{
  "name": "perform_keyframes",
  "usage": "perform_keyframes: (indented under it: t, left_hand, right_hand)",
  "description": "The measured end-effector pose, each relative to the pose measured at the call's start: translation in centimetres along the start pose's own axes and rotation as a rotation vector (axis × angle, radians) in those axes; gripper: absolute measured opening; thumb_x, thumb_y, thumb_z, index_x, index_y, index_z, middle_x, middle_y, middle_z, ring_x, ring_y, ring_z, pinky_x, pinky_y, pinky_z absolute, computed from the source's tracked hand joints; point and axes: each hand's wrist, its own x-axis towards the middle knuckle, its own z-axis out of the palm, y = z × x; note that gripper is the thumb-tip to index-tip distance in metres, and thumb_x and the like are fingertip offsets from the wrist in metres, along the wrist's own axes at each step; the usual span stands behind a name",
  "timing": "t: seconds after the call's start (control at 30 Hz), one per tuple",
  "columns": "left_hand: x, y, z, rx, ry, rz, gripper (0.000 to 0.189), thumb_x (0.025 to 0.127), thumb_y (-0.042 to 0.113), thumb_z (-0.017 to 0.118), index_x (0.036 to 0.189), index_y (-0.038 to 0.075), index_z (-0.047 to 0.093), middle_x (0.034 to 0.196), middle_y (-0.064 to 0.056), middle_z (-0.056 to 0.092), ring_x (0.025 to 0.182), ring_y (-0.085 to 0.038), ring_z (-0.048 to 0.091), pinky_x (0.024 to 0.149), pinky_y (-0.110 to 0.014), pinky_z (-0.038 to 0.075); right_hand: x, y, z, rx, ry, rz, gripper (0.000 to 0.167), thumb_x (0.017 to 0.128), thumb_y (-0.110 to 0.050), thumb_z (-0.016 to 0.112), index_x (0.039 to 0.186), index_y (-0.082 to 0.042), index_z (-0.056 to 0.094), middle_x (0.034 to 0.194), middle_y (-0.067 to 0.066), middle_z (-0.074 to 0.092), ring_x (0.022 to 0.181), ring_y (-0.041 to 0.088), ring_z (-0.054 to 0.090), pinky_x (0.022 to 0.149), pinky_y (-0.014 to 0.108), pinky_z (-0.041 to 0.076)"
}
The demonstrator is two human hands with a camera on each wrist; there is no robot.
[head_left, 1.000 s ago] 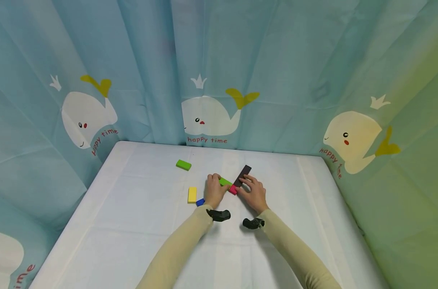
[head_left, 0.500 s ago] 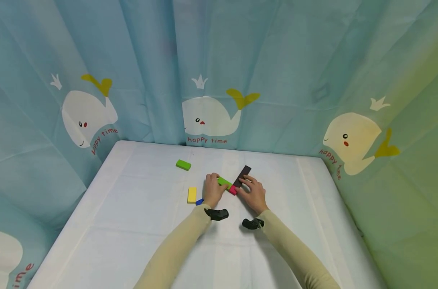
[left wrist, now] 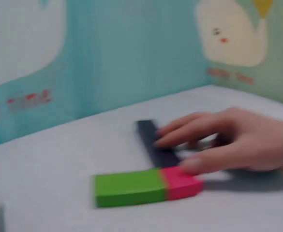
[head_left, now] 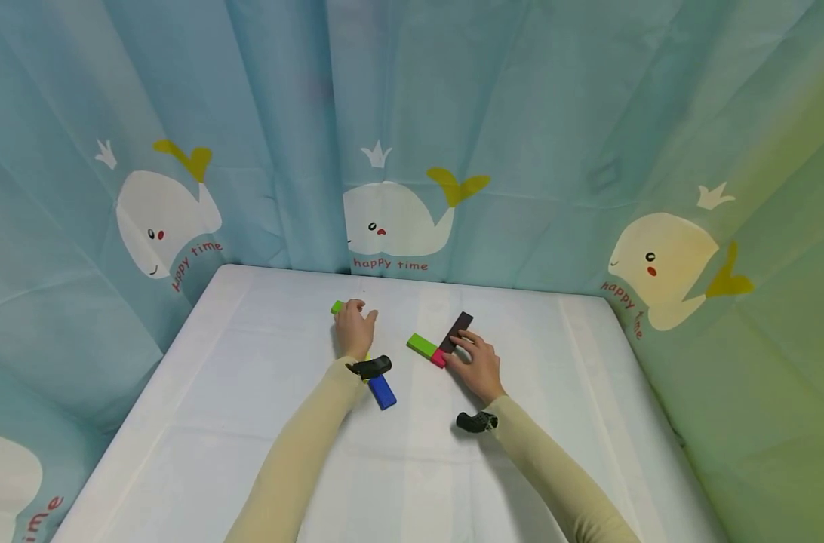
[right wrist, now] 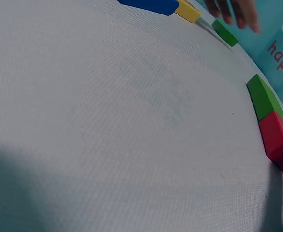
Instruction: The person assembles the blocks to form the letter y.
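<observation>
My right hand (head_left: 478,366) rests at a joined group of blocks, its thumb on the pinkish-red block (left wrist: 181,183) and its fingertips on the long black block (head_left: 461,322). A green block (left wrist: 129,188) lies end to end with the red one, and the black block runs away from the red at an angle. My left hand (head_left: 353,329) reaches over a second green block (head_left: 336,307) at the back left, partly covering it. In the right wrist view, the left hand's loose fingers (right wrist: 238,12) hang above that block with nothing gripped.
A blue block (head_left: 382,392) lies below the left wrist. Touching its end in the right wrist view is a yellow block (right wrist: 188,10), mostly hidden by the left arm in the head view. A whale-print curtain (head_left: 554,249) borders the white table (head_left: 521,483).
My left hand has let go of the green block beside the red one and moved left and back to the other green block. My right hand has stayed in place.
</observation>
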Motion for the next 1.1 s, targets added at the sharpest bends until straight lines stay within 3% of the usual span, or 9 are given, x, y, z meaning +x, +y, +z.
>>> perform_keyframes:
  t: [0.13,0.27,0.5,0.7,0.9,1.1]
  left_hand:
    - [1.2,-1.6,-1.4,0.104,0.063,-0.085,0.039,0.087,0.018,0.075,0.118,-0.001,0.061,0.118,-0.022,0.052,0.108,-0.038,0.045,0.092,-0.048,0.037]
    - [1.6,-2.6,-2.3,0.136,0.02,-0.169,0.049,0.087,0.02,0.075,0.126,-0.003,0.058,0.125,-0.025,0.046,0.116,-0.04,0.039,0.099,-0.049,0.034]
    - [1.9,-3.3,-2.1,0.209,-0.081,-0.154,0.054,0.089,0.026,0.073,0.132,-0.002,0.055,0.131,-0.025,0.046,0.116,-0.041,0.039,0.098,-0.049,0.035]
    - [1.9,-3.5,-1.5,0.233,-0.06,-0.145,0.05,0.088,0.022,0.074,0.129,-0.002,0.057,0.128,-0.025,0.048,0.113,-0.04,0.041,0.094,-0.049,0.036]
    - [1.8,-3.3,-1.6,0.171,-0.037,-0.13,0.044,0.089,0.015,0.072,0.126,-0.005,0.058,0.127,-0.025,0.048,0.113,-0.04,0.045,0.098,-0.048,0.037]
    - [1.9,-2.7,-1.3,-0.038,-0.05,-0.172,0.043,0.089,0.01,0.068,0.127,-0.008,0.056,0.129,-0.026,0.042,0.117,-0.037,0.046,0.099,-0.045,0.043]
  right_hand:
    - [-0.1,0.0,0.1,-0.004,0.005,-0.003,0.049,0.088,-0.033,0.072,0.13,-0.01,0.064,0.143,0.011,0.049,0.124,0.04,0.043,0.09,0.057,0.03]
    - [-0.3,0.1,0.2,-0.005,0.004,0.005,0.048,0.088,-0.033,0.072,0.13,-0.01,0.064,0.143,0.01,0.049,0.124,0.04,0.043,0.091,0.057,0.03]
    - [-0.4,0.1,0.4,0.012,0.019,-0.002,0.048,0.087,-0.031,0.073,0.129,-0.009,0.064,0.142,0.011,0.049,0.123,0.041,0.044,0.089,0.057,0.03]
    - [-0.4,-0.2,0.4,0.007,0.011,-0.011,0.048,0.088,-0.031,0.073,0.129,-0.009,0.064,0.143,0.011,0.049,0.123,0.041,0.043,0.09,0.057,0.03]
    - [-0.2,0.0,0.4,-0.002,0.015,-0.015,0.047,0.088,-0.031,0.072,0.129,-0.01,0.064,0.142,0.011,0.049,0.124,0.041,0.044,0.09,0.058,0.03]
    - [0.0,0.1,0.2,-0.004,0.017,-0.012,0.048,0.088,-0.032,0.072,0.13,-0.01,0.064,0.143,0.011,0.049,0.124,0.041,0.044,0.092,0.058,0.03]
